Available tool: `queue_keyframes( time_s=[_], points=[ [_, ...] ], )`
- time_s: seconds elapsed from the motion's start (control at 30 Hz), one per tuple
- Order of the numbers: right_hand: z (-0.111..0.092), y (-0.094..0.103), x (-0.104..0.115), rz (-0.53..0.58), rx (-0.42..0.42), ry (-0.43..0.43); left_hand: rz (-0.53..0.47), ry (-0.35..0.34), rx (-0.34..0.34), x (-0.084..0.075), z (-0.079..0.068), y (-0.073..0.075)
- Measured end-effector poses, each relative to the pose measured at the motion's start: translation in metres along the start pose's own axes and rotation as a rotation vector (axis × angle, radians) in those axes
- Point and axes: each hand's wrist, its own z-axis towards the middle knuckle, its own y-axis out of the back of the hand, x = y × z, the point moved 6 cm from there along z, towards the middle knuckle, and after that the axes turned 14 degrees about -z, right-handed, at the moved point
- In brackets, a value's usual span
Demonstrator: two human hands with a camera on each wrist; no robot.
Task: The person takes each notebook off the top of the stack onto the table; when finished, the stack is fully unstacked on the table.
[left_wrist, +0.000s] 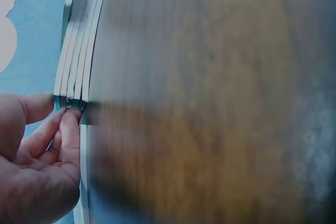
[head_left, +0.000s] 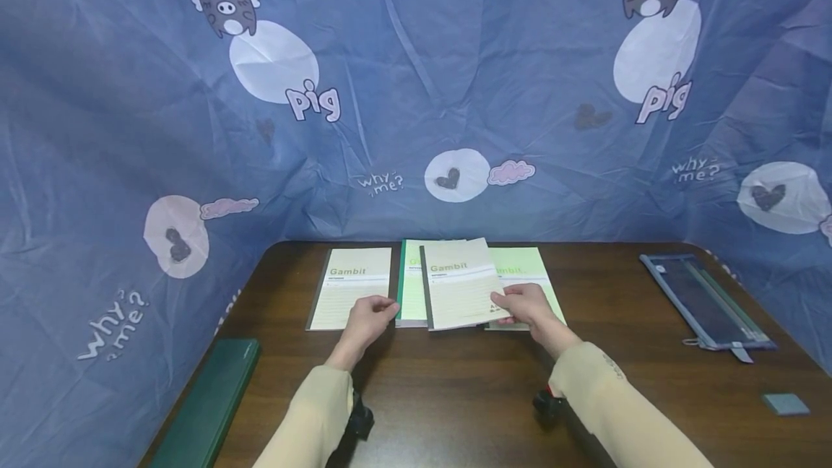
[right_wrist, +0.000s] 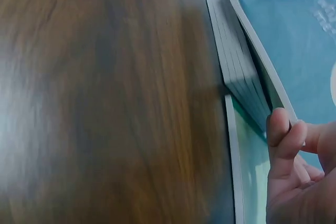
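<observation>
In the head view, my right hand point(head_left: 525, 305) pinches the lower right corner of a cream Gambit notebook point(head_left: 458, 284) with a dark spine. That notebook is tilted, its right side raised above a stack of notebooks point(right_wrist: 231, 51) whose page edges show in the right wrist view. A green spine point(head_left: 401, 284) marks the stack's left side. My left hand point(head_left: 369, 321) grips the stack's near left corner, thumb at the top and curled fingers point(left_wrist: 71, 135) against the spine lower down. One cream notebook point(head_left: 354, 287) lies left of the stack, and a pale green notebook point(head_left: 529, 266) lies partly covered at right.
A dark green long box point(head_left: 208, 399) lies along the table's left edge. A blue mesh zip pouch point(head_left: 708, 302) and a small grey-blue block point(head_left: 785, 404) are at the right. Blue patterned cloth point(head_left: 403, 92) hangs behind the brown table point(head_left: 455, 396).
</observation>
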Motion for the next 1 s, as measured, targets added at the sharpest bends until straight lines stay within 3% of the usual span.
queue_keyframes(
  time_s=[0.33, 0.6, 1.0],
  points=[
    [-0.001, 0.044, -0.026, 0.035, 0.029, -0.057, 0.017, -0.010, 0.002, 0.001, 0.002, 0.000],
    [-0.005, 0.096, -0.045, 0.047, 0.011, -0.054, 0.021, -0.020, 0.011, 0.000, 0.001, -0.001],
    [-0.015, 0.169, -0.081, -0.037, -0.038, -0.077, 0.015, -0.009, 0.003, 0.000, 0.001, -0.002]
  ],
)
